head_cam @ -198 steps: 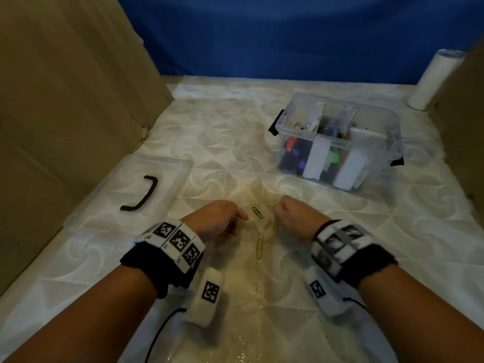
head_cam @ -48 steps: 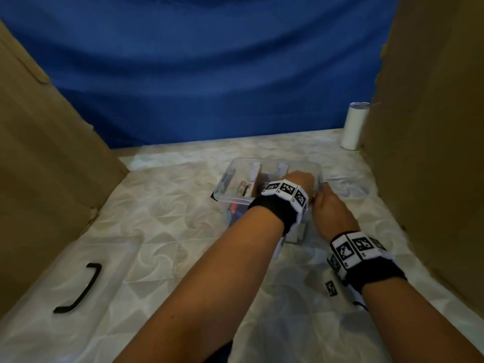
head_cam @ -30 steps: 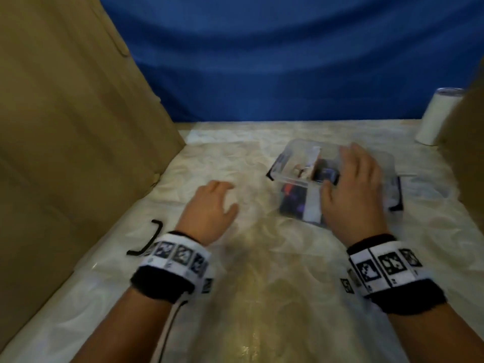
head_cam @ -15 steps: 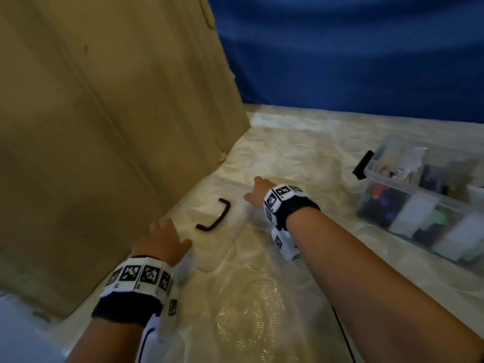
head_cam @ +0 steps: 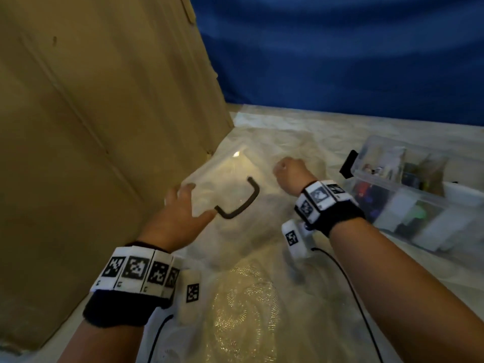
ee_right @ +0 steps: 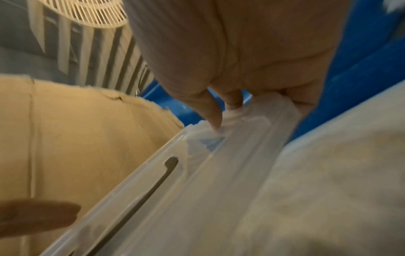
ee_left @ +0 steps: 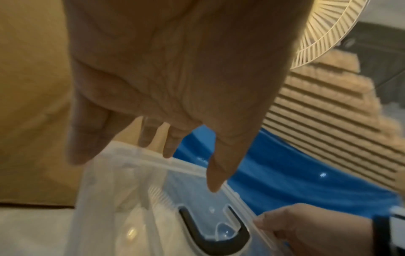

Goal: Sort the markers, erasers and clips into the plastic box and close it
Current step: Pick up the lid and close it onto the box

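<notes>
Head view shows both hands lifting the clear lid off the surface, tilted, black handle facing up. Left hand holds its near-left edge, fingers spread along the rim and thumb on top. Right hand grips the far-right edge, fingers curled under the rim. To the right, the plastic box sits open with markers inside, well apart from the lid.
</notes>
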`<state>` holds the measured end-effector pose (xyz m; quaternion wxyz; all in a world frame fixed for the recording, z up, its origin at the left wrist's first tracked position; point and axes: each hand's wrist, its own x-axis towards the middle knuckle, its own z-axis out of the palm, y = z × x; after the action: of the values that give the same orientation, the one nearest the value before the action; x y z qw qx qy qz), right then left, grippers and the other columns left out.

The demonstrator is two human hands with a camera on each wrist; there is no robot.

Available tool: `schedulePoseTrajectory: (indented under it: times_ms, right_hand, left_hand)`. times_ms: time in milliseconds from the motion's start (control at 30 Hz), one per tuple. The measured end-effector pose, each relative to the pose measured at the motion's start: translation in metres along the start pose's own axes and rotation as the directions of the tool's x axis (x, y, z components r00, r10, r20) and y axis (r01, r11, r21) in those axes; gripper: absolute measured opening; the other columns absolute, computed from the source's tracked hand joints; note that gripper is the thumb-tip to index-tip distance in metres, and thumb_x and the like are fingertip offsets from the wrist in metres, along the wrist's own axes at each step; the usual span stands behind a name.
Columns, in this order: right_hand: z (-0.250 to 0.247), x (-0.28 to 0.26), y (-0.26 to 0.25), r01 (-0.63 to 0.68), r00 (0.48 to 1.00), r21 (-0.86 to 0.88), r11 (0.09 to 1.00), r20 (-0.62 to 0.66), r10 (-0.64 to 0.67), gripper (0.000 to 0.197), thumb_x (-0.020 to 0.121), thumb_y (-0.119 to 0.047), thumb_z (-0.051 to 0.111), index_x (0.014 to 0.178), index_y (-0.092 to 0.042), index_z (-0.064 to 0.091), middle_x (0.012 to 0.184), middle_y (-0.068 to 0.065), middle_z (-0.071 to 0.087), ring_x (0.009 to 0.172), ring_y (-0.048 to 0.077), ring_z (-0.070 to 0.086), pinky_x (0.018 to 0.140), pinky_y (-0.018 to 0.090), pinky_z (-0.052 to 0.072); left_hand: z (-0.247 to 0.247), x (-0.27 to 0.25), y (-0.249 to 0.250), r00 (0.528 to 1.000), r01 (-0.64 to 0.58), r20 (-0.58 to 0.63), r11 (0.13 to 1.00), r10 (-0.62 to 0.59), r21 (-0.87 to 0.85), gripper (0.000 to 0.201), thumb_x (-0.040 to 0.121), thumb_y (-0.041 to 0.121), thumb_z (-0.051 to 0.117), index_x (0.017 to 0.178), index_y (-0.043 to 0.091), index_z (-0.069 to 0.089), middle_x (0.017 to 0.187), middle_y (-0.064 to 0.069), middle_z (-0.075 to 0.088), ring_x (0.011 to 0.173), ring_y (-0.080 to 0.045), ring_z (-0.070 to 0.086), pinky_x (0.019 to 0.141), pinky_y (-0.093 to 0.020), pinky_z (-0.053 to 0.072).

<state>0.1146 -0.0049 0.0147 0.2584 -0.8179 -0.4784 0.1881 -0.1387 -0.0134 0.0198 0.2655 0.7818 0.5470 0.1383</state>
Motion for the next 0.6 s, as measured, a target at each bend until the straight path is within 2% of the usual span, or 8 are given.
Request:
schedulePoseTrajectory:
  times_ms: [133,200,267,300,367,467,533,600]
  right_hand:
    - [-0.066,-0.032,0.030,0.105,0.956,0.237,0.966,-0.291,-0.032,0.023,0.100,-0.026,0.039,0.113,-0.010,0.049,0.115,0.010,0.055,0.100,0.022,0.053,0.089,0.032,0.040]
    - [-0.092,-0.051,0.049,0.147,0.914,0.373,0.916,-0.405,0.018,0.013,0.099,-0.024,0.041,0.107,-0.016,0.048,0.102,0.008,0.060,0.087,0.021,0.056,0.076,0.035,0.049]
    - [-0.114,-0.068,0.068,0.156,0.881,0.509,0.847,-0.459,0.114,0.009,0.100,-0.022,0.042,0.104,-0.016,0.047,0.088,0.005,0.058,0.073,0.019,0.054,0.057,0.027,0.048]
    - [-0.122,-0.075,0.078,0.157,0.865,0.551,0.819,-0.477,0.155,0.010,0.100,-0.022,0.042,0.104,-0.014,0.047,0.084,0.002,0.056,0.071,0.017,0.053,0.055,0.023,0.047]
    - [-0.137,-0.089,0.098,0.157,0.836,0.594,0.789,-0.505,0.214,0.014,0.100,-0.022,0.042,0.109,-0.012,0.049,0.085,0.002,0.056,0.074,0.016,0.055,0.061,0.020,0.049]
    - [-0.153,-0.105,0.127,0.132,0.786,0.589,0.797,-0.553,0.278,0.028,0.099,-0.019,0.041,0.127,-0.018,0.045,0.103,0.008,0.063,0.082,0.017,0.060,0.076,0.035,0.052]
    - [-0.163,-0.113,0.147,0.086,0.742,0.532,0.842,-0.599,0.303,0.042,0.097,-0.017,0.040,0.139,-0.020,0.037,0.117,0.013,0.061,0.097,0.025,0.061,0.090,0.041,0.050]
    - [-0.171,-0.116,0.166,0.009,0.715,0.445,0.895,-0.629,0.306,0.048,0.096,-0.014,0.038,0.144,-0.019,0.033,0.131,0.014,0.054,0.116,0.030,0.054,0.101,0.040,0.042]
  left_hand:
    - [-0.008,0.007,0.050,0.957,-0.244,-0.194,0.961,0.217,-0.129,0.077,0.086,0.033,0.064,0.148,0.022,0.019,0.151,-0.007,0.014,0.134,-0.024,0.034,0.108,-0.034,0.032]
    - [-0.003,0.014,0.071,0.915,-0.329,-0.316,0.917,0.251,-0.225,0.079,0.085,0.030,0.065,0.148,0.021,0.019,0.147,-0.008,0.019,0.122,-0.023,0.047,0.103,-0.032,0.039]
    - [0.009,0.020,0.092,0.922,-0.338,-0.302,0.884,0.242,-0.324,0.075,0.087,0.034,0.062,0.148,0.021,0.019,0.144,-0.008,0.030,0.109,-0.017,0.055,0.096,-0.033,0.046]
    - [0.018,0.023,0.102,0.936,-0.335,-0.241,0.864,0.259,-0.376,0.069,0.089,0.037,0.058,0.147,0.022,0.022,0.140,-0.006,0.041,0.106,-0.015,0.058,0.095,-0.037,0.049]
    - [0.040,0.029,0.124,0.932,-0.357,-0.126,0.801,0.340,-0.481,0.053,0.093,0.040,0.050,0.141,0.024,0.033,0.124,0.000,0.060,0.104,-0.014,0.064,0.095,-0.043,0.051]
    - [0.067,0.036,0.168,0.910,-0.397,-0.146,0.720,0.387,-0.569,0.042,0.097,0.032,0.046,0.136,0.020,0.039,0.111,0.005,0.063,0.100,-0.018,0.065,0.092,-0.041,0.052]
    - [0.081,0.038,0.199,0.882,-0.454,-0.177,0.689,0.436,-0.565,0.046,0.099,0.024,0.043,0.143,0.018,0.031,0.115,0.001,0.059,0.098,-0.020,0.063,0.089,-0.036,0.051]
    - [0.096,0.043,0.227,0.860,-0.492,-0.170,0.697,0.480,-0.521,0.048,0.099,0.017,0.040,0.145,0.014,0.028,0.127,-0.006,0.054,0.110,-0.021,0.058,0.094,-0.030,0.045]
